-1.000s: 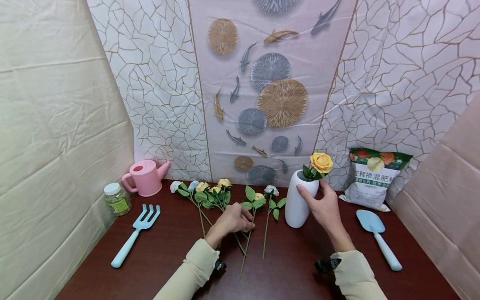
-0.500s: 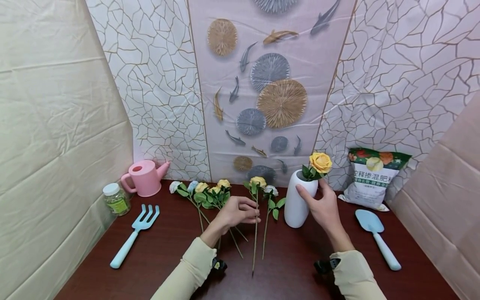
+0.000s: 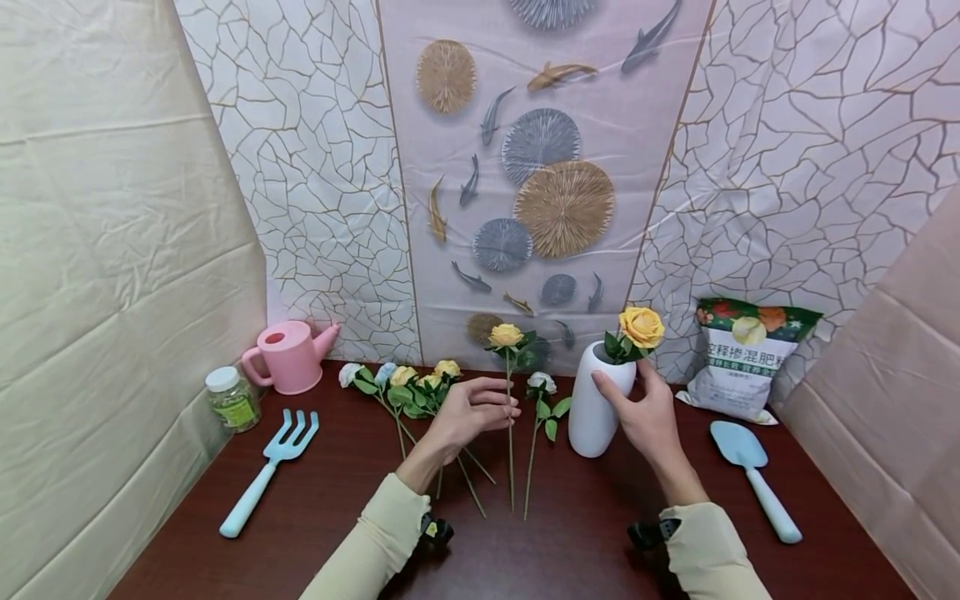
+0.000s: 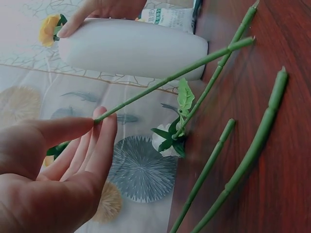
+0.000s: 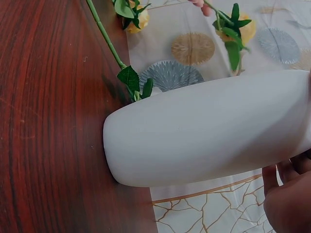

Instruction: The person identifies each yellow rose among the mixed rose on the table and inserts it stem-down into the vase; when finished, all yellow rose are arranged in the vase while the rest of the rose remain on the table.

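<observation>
My left hand (image 3: 465,414) pinches the stem of a yellow rose (image 3: 506,335) between thumb and fingertips. Upright in the head view, the rose has its bloom above the hand and a long bare stem (image 4: 170,79) below. To its right, a white vase (image 3: 588,414) leans slightly on the table, gripped near the rim by my right hand (image 3: 651,414). Another yellow rose (image 3: 642,326) stands in the vase, its stem hidden inside. Between the held rose and the vase lies a white rose (image 3: 541,382). The vase wall (image 5: 204,131) fills much of the right wrist view.
Several yellow, white and blue roses (image 3: 403,375) lie left of my left hand. Further left are a blue hand fork (image 3: 273,467), a lidded jar (image 3: 233,400) and a pink watering can (image 3: 294,357). A fertilizer bag (image 3: 746,358) and blue trowel (image 3: 753,475) are at right.
My left hand has lifted the yellow rose from the table and turned it upright, raising its bloom. My right hand and the vase have stayed in place.
</observation>
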The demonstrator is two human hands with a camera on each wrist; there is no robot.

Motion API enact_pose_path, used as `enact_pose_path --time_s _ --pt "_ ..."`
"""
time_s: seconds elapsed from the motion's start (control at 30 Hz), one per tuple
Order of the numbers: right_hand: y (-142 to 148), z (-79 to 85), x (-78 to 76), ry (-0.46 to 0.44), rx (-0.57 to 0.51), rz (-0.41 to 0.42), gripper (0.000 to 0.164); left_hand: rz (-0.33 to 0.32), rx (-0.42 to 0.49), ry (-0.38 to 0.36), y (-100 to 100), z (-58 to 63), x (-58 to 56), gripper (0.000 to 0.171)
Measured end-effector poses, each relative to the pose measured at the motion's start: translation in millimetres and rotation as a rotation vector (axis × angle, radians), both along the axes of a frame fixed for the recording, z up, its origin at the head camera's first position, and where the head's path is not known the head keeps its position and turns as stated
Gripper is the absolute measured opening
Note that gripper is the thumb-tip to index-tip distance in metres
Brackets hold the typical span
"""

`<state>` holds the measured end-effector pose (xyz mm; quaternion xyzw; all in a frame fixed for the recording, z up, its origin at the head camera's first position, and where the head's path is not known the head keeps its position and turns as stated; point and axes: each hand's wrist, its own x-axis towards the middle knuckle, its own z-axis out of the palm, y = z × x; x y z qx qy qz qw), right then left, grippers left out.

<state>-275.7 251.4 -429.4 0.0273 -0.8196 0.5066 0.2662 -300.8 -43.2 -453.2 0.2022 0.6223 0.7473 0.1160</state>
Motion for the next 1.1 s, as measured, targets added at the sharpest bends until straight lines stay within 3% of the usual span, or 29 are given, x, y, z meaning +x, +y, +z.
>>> enact_pose_path --time_s 0.23,0.33,0.47,0.57,0.73,0.87,1.1 --pt "-4 1.0 -1.7 0.002 -0.013 0.037 0.063 0.014 0.085 0.011 -1 4.6 2.3 0.047" --pt "-10 11.7 6.0 -0.019 -0.014 0.041 0.065 0.026 0.103 0.029 0 6.9 4.8 0.044" --pt "-10 14.5 7.1 -0.041 -0.014 0.033 0.067 0.047 0.13 0.063 7 11.9 7.7 0.043" --pt "-4 3.0 -1.6 -0.036 -0.021 0.016 0.067 0.063 0.144 0.091 16 16.7 7.7 0.041" --pt "0 -0.5 -0.6 -0.039 -0.025 0.001 0.068 0.108 0.169 0.157 33 28.8 5.1 0.036" --pt "-3 5.0 3.6 -0.064 -0.023 0.01 0.068 0.169 0.22 0.237 45 50.0 2.9 0.033" --pt "-13 24.4 19.5 -0.063 -0.026 0.037 0.069 0.273 0.393 0.384 63 113.4 -0.4 0.031"
